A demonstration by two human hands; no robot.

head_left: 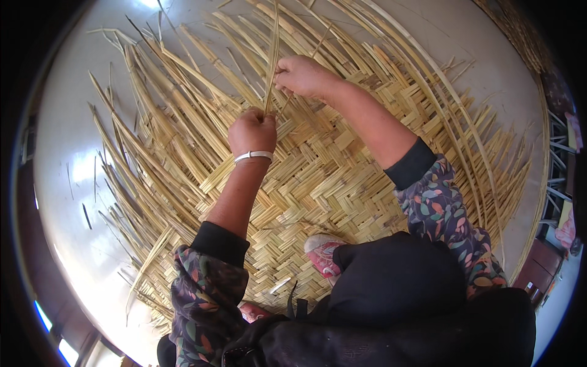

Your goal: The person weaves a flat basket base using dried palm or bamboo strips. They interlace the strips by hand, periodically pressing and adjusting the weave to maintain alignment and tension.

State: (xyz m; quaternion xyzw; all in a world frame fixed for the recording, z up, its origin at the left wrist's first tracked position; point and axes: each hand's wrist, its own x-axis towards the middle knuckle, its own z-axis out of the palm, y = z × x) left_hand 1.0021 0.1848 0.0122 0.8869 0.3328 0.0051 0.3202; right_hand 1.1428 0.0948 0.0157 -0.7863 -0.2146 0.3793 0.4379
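Nearest us, a shoe (323,252) was planted on the woven mat (318,183), we judged to pin it flat on the floor (67,140). Beyond it the left hand (252,131), a white band (253,156) at the wrist, was closed in a fist round a lifted strip (271,67) just above the weave. Farther off, the right hand (302,74) pinched the same strip, probably to guide it between the loose strips (165,104). Fingertips hidden under knuckles. Strip's top cut off at the frame edge.
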